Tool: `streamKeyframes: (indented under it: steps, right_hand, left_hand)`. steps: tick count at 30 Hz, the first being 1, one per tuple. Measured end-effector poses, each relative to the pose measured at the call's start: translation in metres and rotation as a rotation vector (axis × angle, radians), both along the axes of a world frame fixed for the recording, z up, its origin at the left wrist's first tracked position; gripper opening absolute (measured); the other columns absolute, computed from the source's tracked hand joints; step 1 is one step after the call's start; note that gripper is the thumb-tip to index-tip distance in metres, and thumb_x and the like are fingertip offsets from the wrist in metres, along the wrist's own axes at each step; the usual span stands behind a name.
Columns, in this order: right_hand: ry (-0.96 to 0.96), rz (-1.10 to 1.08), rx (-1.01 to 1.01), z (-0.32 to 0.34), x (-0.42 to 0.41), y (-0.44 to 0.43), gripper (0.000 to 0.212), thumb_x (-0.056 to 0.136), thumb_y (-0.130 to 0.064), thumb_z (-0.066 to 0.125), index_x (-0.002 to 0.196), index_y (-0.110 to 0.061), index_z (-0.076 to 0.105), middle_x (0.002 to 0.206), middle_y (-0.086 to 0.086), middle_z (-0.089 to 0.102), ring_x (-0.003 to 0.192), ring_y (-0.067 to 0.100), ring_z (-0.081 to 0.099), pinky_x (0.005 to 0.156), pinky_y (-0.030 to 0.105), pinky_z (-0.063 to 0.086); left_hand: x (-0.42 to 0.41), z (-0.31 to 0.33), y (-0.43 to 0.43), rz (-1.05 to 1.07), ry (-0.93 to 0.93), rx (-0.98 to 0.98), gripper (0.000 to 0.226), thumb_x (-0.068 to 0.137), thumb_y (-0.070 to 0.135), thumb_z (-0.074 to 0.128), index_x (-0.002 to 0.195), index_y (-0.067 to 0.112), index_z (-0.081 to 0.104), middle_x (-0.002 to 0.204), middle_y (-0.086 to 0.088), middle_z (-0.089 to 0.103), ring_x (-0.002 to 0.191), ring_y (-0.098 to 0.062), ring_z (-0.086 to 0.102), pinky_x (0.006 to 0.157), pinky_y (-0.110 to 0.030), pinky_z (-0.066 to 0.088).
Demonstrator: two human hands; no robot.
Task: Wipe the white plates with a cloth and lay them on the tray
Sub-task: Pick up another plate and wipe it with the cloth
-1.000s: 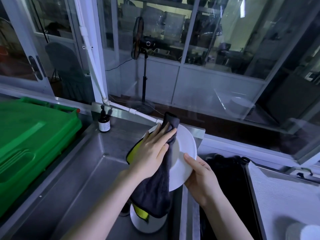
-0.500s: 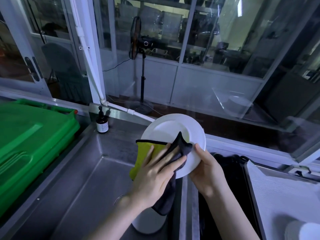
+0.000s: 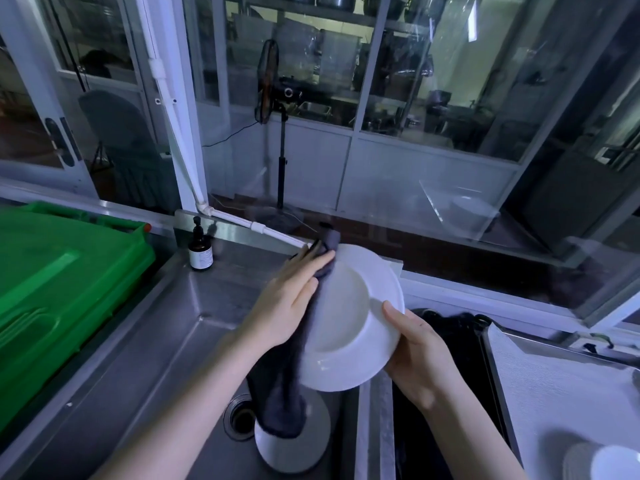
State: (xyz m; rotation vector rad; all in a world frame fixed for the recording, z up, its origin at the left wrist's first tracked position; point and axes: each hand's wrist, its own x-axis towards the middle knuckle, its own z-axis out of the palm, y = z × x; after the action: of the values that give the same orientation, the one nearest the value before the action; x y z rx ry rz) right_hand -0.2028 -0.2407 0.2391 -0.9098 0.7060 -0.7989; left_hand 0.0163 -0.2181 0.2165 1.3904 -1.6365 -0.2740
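A white plate (image 3: 349, 317) is held tilted above the steel sink, its hollow side facing me. My right hand (image 3: 415, 355) grips its right rim with the thumb on the front. My left hand (image 3: 291, 299) presses a dark grey cloth (image 3: 280, 396) against the plate's left edge and back; the cloth hangs down below the plate. Under it stands a stack of white plates (image 3: 294, 441) in the sink. The tray (image 3: 554, 386), lined with white, lies at the right, and a white plate (image 3: 616, 462) lies in its near corner.
A steel sink basin (image 3: 166, 341) with a drain (image 3: 242, 417) lies below my arms. A green bin (image 3: 52, 296) stands at the left, a brown pump bottle (image 3: 200, 251) at the sink's back edge. A dark second basin (image 3: 450, 341) lies between sink and tray. Glass panes rise behind.
The plate has turned from facing away to showing its hollow side to me. My left hand with the cloth moved from the plate's lower front up to its left rim and back.
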Motion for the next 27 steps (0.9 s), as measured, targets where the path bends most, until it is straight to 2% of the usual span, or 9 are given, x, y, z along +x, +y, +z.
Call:
streamKeyframes:
  steps: [3,9,12,16,18,20,22,24,27]
  right_hand:
    - [0.003,0.031,0.003,0.0,0.003,-0.001,0.046,0.086,-0.029,0.067,0.122,0.0,0.067,0.126,0.024,0.066,0.114,0.037,0.065,0.09,0.038,0.057]
    - [0.012,0.096,0.004,0.001,0.003,-0.002,0.044,0.087,-0.025,0.067,0.12,0.004,0.067,0.124,0.027,0.066,0.112,0.038,0.066,0.085,0.036,0.057]
    - [0.006,0.092,-0.009,0.003,0.005,-0.003,0.043,0.086,-0.025,0.068,0.117,0.004,0.069,0.122,0.026,0.067,0.109,0.037,0.068,0.083,0.035,0.057]
    - [-0.003,0.031,-0.004,0.008,0.005,-0.008,0.044,0.088,-0.023,0.066,0.12,0.008,0.065,0.122,0.026,0.067,0.111,0.038,0.066,0.091,0.041,0.056]
    - [-0.012,-0.011,-0.002,0.009,0.003,-0.012,0.047,0.089,-0.025,0.066,0.124,0.006,0.063,0.124,0.024,0.067,0.115,0.039,0.064,0.098,0.045,0.052]
    - [-0.046,-0.052,0.005,0.012,0.004,-0.016,0.048,0.091,-0.027,0.062,0.13,0.001,0.061,0.13,0.021,0.065,0.122,0.038,0.061,0.105,0.048,0.048]
    - [-0.112,-0.098,0.026,0.015,0.009,-0.019,0.047,0.093,-0.028,0.057,0.134,-0.003,0.058,0.131,0.016,0.065,0.122,0.032,0.062,0.099,0.042,0.053]
    - [-0.188,-0.168,0.069,0.017,0.018,-0.02,0.046,0.093,-0.027,0.055,0.134,-0.005,0.057,0.128,0.012,0.068,0.116,0.025,0.066,0.089,0.034,0.057]
    - [-0.22,-0.244,0.156,0.016,0.032,-0.019,0.045,0.098,-0.025,0.051,0.135,0.0,0.054,0.128,0.019,0.066,0.117,0.03,0.065,0.092,0.038,0.054]
  left_hand:
    - [-0.011,0.009,0.002,-0.091,-0.255,-0.058,0.047,0.101,0.006,0.046,0.146,0.018,0.047,0.156,0.009,0.029,0.149,-0.016,0.021,0.12,-0.025,0.016]
    - [-0.019,0.012,0.005,-0.155,-0.522,-0.125,0.05,0.102,0.012,0.044,0.15,0.027,0.04,0.161,0.011,0.021,0.152,-0.017,0.012,0.122,-0.034,0.012]
    - [-0.012,0.006,0.001,-0.123,-0.381,-0.121,0.05,0.1,0.007,0.046,0.146,0.024,0.046,0.157,0.014,0.026,0.15,-0.008,0.017,0.12,-0.025,0.014]
    - [0.0,-0.01,0.0,0.1,0.033,-0.053,0.05,0.101,0.004,0.045,0.14,0.034,0.047,0.15,0.011,0.04,0.142,-0.007,0.036,0.113,-0.014,0.026]
    - [0.001,-0.024,0.009,0.174,0.199,0.001,0.048,0.104,0.009,0.042,0.136,0.045,0.044,0.148,0.01,0.048,0.138,-0.01,0.043,0.111,-0.018,0.031]
    - [-0.008,-0.038,0.023,0.206,0.307,0.001,0.046,0.106,0.012,0.039,0.138,0.045,0.042,0.15,0.012,0.046,0.14,-0.006,0.039,0.116,-0.03,0.032]
    - [-0.026,-0.051,0.036,0.247,0.316,-0.05,0.044,0.105,0.011,0.038,0.142,0.034,0.043,0.154,0.011,0.04,0.144,-0.006,0.033,0.118,-0.038,0.031]
    - [-0.05,-0.058,0.045,0.251,0.229,-0.13,0.045,0.102,0.01,0.04,0.144,0.026,0.044,0.157,0.018,0.031,0.147,-0.009,0.028,0.119,-0.033,0.028]
    - [-0.081,-0.058,0.052,0.158,0.096,-0.22,0.049,0.099,0.002,0.044,0.145,0.017,0.045,0.161,0.016,0.023,0.15,-0.021,0.023,0.118,-0.036,0.029]
